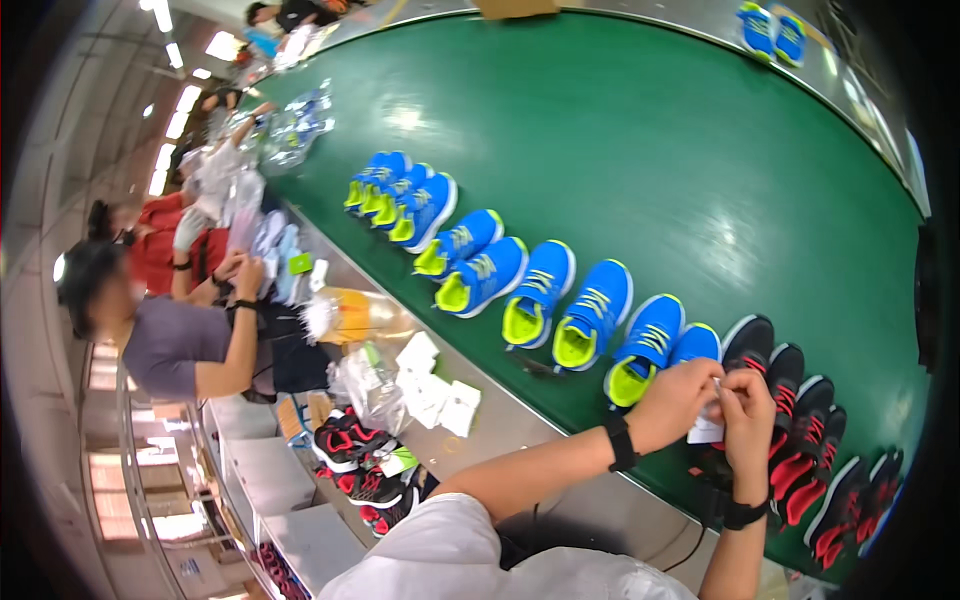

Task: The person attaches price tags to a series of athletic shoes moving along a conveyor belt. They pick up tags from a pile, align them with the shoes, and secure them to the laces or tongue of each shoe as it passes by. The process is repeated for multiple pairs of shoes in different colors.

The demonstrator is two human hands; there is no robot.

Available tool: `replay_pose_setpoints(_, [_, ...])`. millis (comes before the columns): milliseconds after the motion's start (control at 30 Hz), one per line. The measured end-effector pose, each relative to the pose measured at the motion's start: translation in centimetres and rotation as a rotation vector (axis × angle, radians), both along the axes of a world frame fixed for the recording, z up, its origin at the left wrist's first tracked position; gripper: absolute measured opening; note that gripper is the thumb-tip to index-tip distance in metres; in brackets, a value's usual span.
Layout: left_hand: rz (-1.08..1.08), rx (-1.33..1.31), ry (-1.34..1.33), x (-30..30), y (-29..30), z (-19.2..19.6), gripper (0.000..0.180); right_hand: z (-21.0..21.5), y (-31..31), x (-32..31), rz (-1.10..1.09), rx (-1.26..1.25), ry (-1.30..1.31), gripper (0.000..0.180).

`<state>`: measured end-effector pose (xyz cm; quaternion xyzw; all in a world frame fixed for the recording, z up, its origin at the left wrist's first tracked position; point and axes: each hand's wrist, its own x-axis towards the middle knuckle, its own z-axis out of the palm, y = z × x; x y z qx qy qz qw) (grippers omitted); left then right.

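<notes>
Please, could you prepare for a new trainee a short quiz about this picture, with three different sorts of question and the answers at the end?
1. Choose one. Which colour is the small slip between the left hand and the right hand?
A) orange
B) white
C) green

2. True or false? A dark band is worn on each of the person's wrists.

3. Fill in the word. On the green surface, to the right of the row of blue shoes, stand black shoes with ____ laces.

Key: 1. B; 2. true; 3. red.
</notes>
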<state>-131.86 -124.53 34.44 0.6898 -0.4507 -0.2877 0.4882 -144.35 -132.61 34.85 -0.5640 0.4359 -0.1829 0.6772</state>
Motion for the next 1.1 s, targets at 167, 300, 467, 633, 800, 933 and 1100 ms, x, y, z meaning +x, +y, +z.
replay_pose_setpoints(167, [-0.01, 0.03, 0.14, 0.5, 1.3, -0.9, 0.015, 0.2, 0.6, 0.8, 0.21, -0.069, 0.009, 0.009])
replay_pose_setpoints(300, [-0.019, 0.093, 0.345, 0.6, 1.1, -0.4, 0.017, 0.7, 0.8, 0.7, 0.206, -0.067, 0.055, 0.01])
replay_pose_setpoints(467, [0.034, 0.054, -0.003, 0.4, 3.0, 2.4, 0.032, 1.1, 2.2, 0.8, 0.227, -0.356, -0.005, 0.012])
replay_pose_setpoints(633, [-0.272, 0.377, -0.676, -3.5, 10.1, 3.3, 0.068, 0.9, 2.4, -2.9, -0.147, -0.162, 0.039, 0.017])
replay_pose_setpoints(800, [-0.368, 0.691, -0.825, -4.9, 7.6, 1.8, 0.07, 2.7, 3.9, -5.2, -0.168, -0.226, 0.081, 0.015])
replay_pose_setpoints(933, [-0.29, 0.565, -0.78, -4.0, 7.7, 5.0, 0.075, 3.9, 5.1, -6.6, -0.217, -0.192, 0.101, 0.008])
replay_pose_setpoints(1100, [-0.318, 0.623, -0.84, -1.0, 8.1, 4.0, 0.072, 4.9, 7.3, -8.2, -0.263, -0.195, 0.185, 0.007])
